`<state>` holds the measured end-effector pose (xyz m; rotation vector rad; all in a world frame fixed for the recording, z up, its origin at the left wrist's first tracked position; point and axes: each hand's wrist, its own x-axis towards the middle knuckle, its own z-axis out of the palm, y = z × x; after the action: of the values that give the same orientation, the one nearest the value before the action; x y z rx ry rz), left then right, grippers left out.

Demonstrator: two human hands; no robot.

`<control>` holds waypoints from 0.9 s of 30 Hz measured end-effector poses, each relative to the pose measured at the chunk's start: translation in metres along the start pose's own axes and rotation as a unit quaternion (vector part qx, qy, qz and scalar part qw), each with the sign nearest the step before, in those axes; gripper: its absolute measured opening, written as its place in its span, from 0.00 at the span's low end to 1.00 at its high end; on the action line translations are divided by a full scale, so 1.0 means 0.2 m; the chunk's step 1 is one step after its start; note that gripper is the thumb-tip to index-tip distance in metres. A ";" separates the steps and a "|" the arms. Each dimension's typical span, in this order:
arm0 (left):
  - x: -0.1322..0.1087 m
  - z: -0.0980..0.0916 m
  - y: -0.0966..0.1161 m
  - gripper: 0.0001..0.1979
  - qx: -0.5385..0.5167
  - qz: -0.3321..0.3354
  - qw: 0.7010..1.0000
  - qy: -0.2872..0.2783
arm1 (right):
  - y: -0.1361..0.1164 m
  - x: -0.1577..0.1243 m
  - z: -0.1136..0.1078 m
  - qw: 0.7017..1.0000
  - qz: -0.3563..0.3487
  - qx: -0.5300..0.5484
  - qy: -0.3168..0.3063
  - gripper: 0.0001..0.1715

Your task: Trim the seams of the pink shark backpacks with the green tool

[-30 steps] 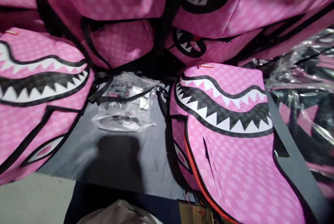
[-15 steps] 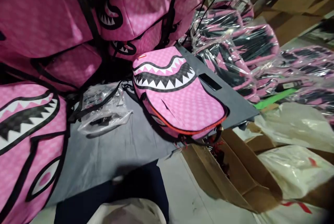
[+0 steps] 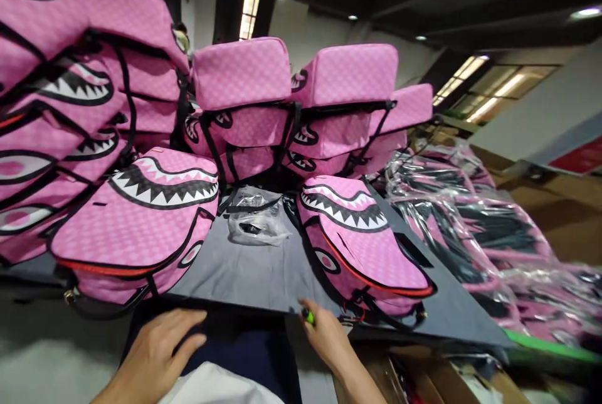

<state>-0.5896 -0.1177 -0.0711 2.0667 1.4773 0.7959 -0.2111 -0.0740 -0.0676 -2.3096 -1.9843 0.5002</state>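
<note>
My left hand [image 3: 157,354] lies flat with fingers stretched at the near edge of a grey table [image 3: 249,275]. My right hand [image 3: 324,335] rests at the same edge, fingers closed on a small green object [image 3: 307,315]. A pink shark-mouth backpack [image 3: 362,247] lies just beyond my right hand. Another pink shark-mouth backpack [image 3: 141,228] lies to the left. A crumpled clear plastic bag [image 3: 256,219] sits between them.
Stacked pink backpacks [image 3: 263,103] form a wall at the back and left. Backpacks wrapped in clear plastic [image 3: 470,228] pile up on the right. A cardboard box [image 3: 446,379] stands below the table's right edge.
The view has swung up from the tabletop to take in the room and the backpack stacks. Both my hands have come into view at the table's near edge.
</note>
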 end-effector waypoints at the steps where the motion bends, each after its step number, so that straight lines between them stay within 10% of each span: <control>1: 0.05 -0.05 0.05 0.19 0.034 0.029 0.995 0.089 | -0.11 0.06 -0.03 0.999 -0.048 -0.011 0.014 0.32; 4: 0.20 -0.18 0.07 0.23 0.162 0.038 0.953 0.252 | -0.49 0.29 -0.03 0.965 -0.224 -0.079 0.115 0.44; 8: 0.29 -0.23 -0.10 0.38 0.314 -0.021 0.922 0.225 | -0.79 0.64 0.08 0.952 -0.252 -0.127 0.118 0.47; 18: 0.52 -0.22 -0.04 0.22 0.365 -0.161 0.915 0.057 | -0.59 1.32 0.00 0.972 -0.191 -0.107 0.086 0.30; 23: 0.44 -0.20 -0.06 0.11 0.289 -0.107 0.948 0.080 | -0.65 1.12 -0.01 0.962 -0.202 -0.089 0.162 0.37; 27: 0.36 -0.28 0.16 0.17 0.195 -0.053 0.970 0.135 | -0.67 0.75 0.04 0.931 -0.309 0.123 0.149 0.28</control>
<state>-0.5895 -0.0554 0.0039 2.1949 2.0143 0.8199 -0.3217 0.0932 -0.0722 -1.4014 -2.1788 0.2964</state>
